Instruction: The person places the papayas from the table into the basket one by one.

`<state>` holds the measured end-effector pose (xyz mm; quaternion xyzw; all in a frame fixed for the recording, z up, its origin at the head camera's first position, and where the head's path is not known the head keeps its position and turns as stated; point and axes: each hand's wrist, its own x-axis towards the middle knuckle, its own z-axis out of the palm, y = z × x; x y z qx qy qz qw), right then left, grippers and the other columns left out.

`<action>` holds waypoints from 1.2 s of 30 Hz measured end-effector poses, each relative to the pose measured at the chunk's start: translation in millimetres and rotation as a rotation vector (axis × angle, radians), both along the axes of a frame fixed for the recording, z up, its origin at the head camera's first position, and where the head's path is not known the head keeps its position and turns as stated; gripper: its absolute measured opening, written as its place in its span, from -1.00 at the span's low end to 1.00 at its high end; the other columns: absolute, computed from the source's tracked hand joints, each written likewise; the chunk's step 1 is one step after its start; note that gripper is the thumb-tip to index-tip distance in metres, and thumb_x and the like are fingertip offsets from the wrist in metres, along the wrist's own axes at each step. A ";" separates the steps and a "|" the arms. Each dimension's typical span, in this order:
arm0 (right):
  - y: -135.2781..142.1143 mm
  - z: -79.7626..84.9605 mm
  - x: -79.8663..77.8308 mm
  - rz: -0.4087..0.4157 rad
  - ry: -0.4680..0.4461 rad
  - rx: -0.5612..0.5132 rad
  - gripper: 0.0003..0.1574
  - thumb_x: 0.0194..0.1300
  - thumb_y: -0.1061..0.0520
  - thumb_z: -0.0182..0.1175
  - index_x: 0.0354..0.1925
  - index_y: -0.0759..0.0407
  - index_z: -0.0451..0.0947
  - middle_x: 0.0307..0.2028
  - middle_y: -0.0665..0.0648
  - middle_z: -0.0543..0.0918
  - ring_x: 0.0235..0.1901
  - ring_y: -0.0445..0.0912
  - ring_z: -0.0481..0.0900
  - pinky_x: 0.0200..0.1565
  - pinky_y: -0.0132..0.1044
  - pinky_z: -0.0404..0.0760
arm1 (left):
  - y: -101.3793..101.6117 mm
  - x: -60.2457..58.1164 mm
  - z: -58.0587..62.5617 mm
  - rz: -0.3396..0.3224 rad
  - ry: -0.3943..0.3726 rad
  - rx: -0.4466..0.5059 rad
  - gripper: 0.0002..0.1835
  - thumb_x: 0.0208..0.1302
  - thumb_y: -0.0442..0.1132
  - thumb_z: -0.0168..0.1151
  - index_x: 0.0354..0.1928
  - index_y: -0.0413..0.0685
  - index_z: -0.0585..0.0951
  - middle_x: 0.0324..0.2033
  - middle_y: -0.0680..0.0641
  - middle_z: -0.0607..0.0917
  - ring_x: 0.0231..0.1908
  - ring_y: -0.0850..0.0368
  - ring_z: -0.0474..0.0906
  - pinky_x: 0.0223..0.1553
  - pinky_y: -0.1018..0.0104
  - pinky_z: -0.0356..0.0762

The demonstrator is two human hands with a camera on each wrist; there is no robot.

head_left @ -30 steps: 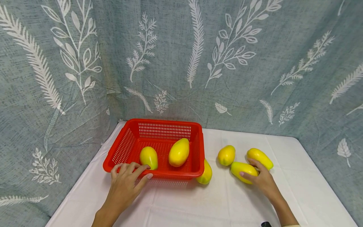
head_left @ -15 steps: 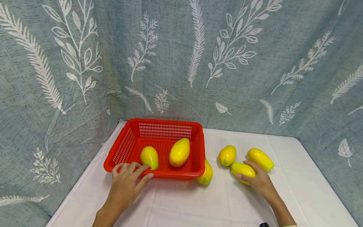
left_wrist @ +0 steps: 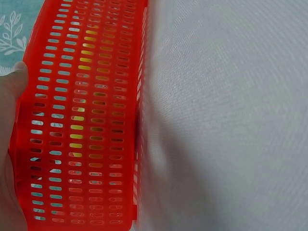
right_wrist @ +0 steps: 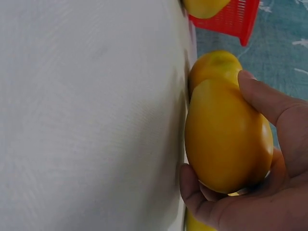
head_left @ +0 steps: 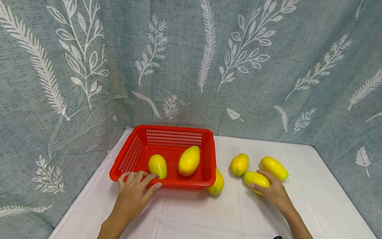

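Observation:
On the table's right side, my right hand [head_left: 277, 194] grips a yellow mango [head_left: 256, 179], thumb on the near side and fingers around the far end. The right wrist view shows the same mango [right_wrist: 226, 137] between thumb and fingers, close against the white cloth. My left hand [head_left: 133, 192] holds the front rim of a red plastic basket [head_left: 179, 183], fingers over the edge and thumb outside. Two mangoes lie inside the basket, one [head_left: 157, 166] close to my left fingertips and another [head_left: 189, 161] to its right. In the left wrist view the thumb [left_wrist: 19, 79] shows at the rim.
Two more mangoes lie near my right hand, one [head_left: 239, 164] at its left and one [head_left: 274, 168] behind it. Another mango [head_left: 217, 182] sits against the basket's right side, partly hidden. A leaf-patterned curtain [head_left: 185, 66] stands behind the white-covered table [head_left: 209, 219].
My right hand has shifted slightly left and its fingers have settled around the mango, which stays nearly in place. The left hand keeps its hold on the basket.

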<state>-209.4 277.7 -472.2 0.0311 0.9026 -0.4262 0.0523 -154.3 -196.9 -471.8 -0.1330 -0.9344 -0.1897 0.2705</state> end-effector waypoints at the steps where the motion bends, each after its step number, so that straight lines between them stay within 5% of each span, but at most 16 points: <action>1: -0.1 0.6 0.1 -0.002 0.001 0.002 0.05 0.30 -0.22 0.49 0.55 0.15 0.31 0.62 0.37 0.17 0.49 0.32 0.25 0.43 0.37 0.21 | 0.0 0.2 0.0 0.000 0.001 0.000 -0.71 0.30 0.05 0.48 -0.01 0.18 0.76 -0.20 0.03 0.65 -0.07 -0.07 0.51 0.19 -0.28 0.15; 21: -10.8 28.3 9.0 -0.015 0.110 -0.001 0.03 0.29 -0.26 0.50 0.55 0.03 0.36 0.53 0.27 0.34 0.21 0.19 0.46 0.07 -0.06 0.46 | -0.9 0.1 -1.0 0.011 -0.013 -0.007 -0.69 0.29 0.06 0.49 0.01 0.17 0.76 -0.19 0.03 0.66 -0.06 -0.08 0.51 0.20 -0.28 0.15; 36: -26.5 43.6 15.1 0.000 0.166 -0.079 -0.04 0.31 -0.24 0.50 0.52 -0.03 0.39 0.39 0.20 0.43 0.09 0.12 0.49 -0.01 -0.17 0.53 | 0.0 0.6 -0.4 0.014 -0.025 -0.007 -0.69 0.29 0.05 0.49 0.01 0.16 0.77 -0.19 0.02 0.66 -0.05 -0.08 0.51 0.21 -0.29 0.15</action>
